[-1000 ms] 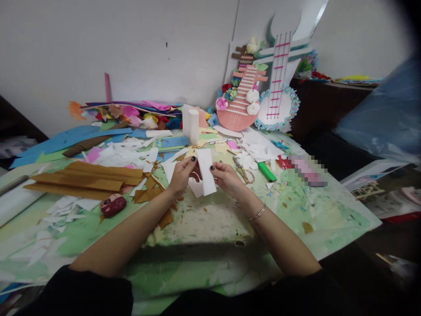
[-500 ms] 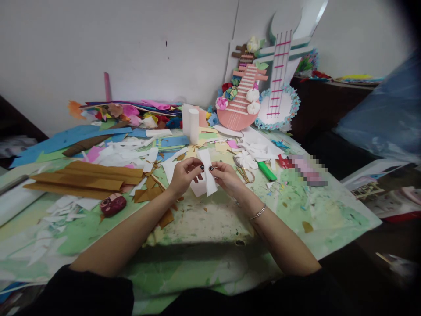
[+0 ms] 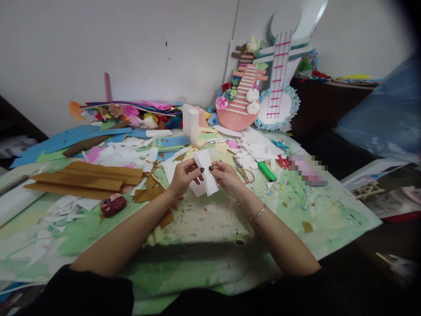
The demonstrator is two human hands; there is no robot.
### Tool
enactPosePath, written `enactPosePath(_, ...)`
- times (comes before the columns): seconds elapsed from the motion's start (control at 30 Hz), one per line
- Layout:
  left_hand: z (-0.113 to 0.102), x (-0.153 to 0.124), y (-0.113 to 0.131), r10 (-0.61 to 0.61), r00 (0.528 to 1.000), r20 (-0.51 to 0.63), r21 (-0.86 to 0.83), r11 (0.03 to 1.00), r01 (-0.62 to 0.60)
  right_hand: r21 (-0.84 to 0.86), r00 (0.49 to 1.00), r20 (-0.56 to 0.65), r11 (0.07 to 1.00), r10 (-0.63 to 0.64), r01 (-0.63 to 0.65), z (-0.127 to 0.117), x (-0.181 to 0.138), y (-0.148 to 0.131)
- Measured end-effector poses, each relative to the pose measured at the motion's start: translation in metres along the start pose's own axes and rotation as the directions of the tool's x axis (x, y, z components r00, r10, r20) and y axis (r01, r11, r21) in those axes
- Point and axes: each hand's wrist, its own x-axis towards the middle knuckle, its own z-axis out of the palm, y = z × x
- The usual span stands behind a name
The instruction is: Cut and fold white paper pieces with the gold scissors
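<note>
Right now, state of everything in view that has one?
white paper strip: held up, pinched mid-length by both hands
left hand: grip shut on the strip
right hand: grip shut on the strip
gold-handled scissors: lying flat, untouched
green pen-shaped tool: lying flat, untouched
white paper roll: standing upright
pink paper guitar: propped upright

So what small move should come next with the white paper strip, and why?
Probably pinch outward along the white paper strip to sharpen its fold: the left hand and the right hand both grip it near its middle, and it looks only loosely bent.
</note>
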Motion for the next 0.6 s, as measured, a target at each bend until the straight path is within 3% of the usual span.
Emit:
enactPosePath(0.23,0.003,0.002,-0.005,-0.010,0.997,-0.072,0.096,0.995,0.017,-0.075,1.000,-0.004,0.997,-0.010,0.010,-0.002,0.004,0.005)
enactPosePath(0.4,0.000,0.006,-0.010,0.036,0.978,-0.203,0.255,0.967,0.017,-0.231,0.980,-0.089,0.961,-0.176,0.151,-0.001,0.007,0.008)
enactPosePath(0.53,-0.003,0.007,-0.014,0.107,0.952,-0.287,0.353,0.936,0.001,-0.316,0.966,0.034,0.914,-0.256,0.253,0.004,0.003,0.008)
enactPosePath(0.6,-0.004,0.007,-0.015,0.115,0.942,-0.315,0.355,0.935,0.005,-0.334,0.967,0.039,0.909,-0.252,0.250,0.005,0.002,0.009)
